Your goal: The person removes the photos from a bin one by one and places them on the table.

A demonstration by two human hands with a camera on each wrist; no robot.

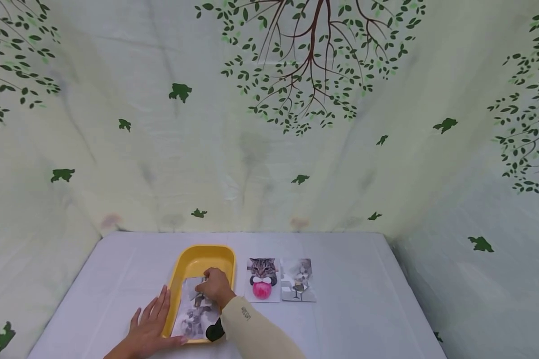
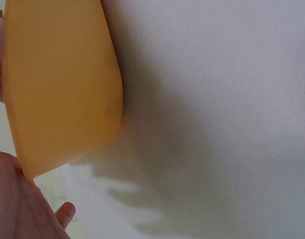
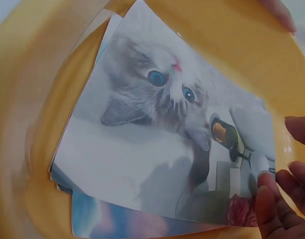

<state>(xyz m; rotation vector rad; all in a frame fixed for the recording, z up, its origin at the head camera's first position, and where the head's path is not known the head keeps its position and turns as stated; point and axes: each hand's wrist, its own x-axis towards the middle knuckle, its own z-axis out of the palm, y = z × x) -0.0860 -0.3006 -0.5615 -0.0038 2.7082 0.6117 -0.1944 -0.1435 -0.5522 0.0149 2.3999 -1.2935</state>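
Observation:
A yellow tray [image 1: 203, 252] stands on the left part of the table. My left hand [image 1: 150, 324] rests against its left side and near corner, fingers spread and straight; the left wrist view shows the tray's outer wall [image 2: 63, 89]. Inside the tray lies a stack of picture cards, the top kitten card [image 3: 157, 129] showing a grey-white kitten and a glass. Beneath it, a blue and pink card [image 3: 122, 219] sticks out. My right hand [image 1: 217, 286] is over the stack's far end. Its fingertips [image 3: 267, 196] touch the kitten card's edge, with the thumb apart from them.
Right of the tray, a cat card with a pink ball [image 1: 262, 279] lies beside another kitten card [image 1: 298, 279] on the white-covered table [image 1: 364, 289]. A black round object [image 1: 214, 330] is by my right sleeve. Leaf-printed sheeting [image 1: 251, 164] surrounds the table.

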